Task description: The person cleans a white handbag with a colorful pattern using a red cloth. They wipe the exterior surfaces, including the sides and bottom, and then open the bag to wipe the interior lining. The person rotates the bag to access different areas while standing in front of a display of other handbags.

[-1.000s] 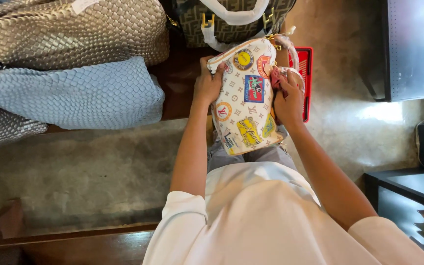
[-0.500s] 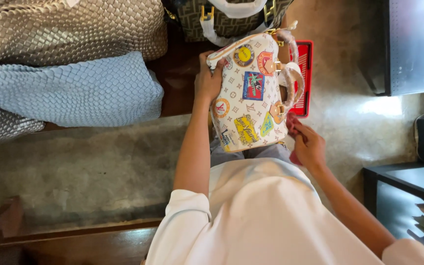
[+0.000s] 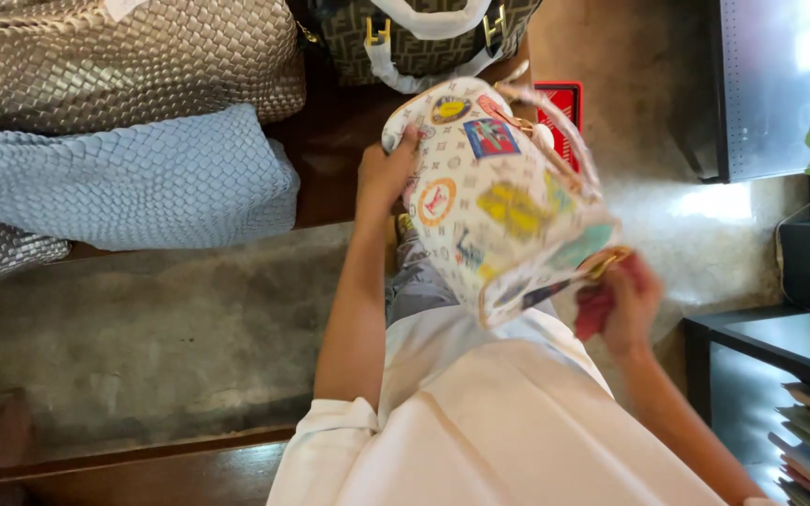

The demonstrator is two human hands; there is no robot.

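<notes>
Sticker-print handbag (image 3: pixel 494 201) tilted in mid-air over my lap

My left hand (image 3: pixel 388 175) grips its top end, my right hand (image 3: pixel 622 300) pinches the blurred lower corner — a loose pinch could let it swing and drop onto the concrete floor (image 3: pixel 142 328).

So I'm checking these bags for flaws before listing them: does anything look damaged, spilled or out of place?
Nothing stands out. The white patch-print handbag is tilted only because the left hand and right hand hold it up. It is motion-blurred, so fine flaws can't be judged. The woven bags lie intact on the bench.
</notes>
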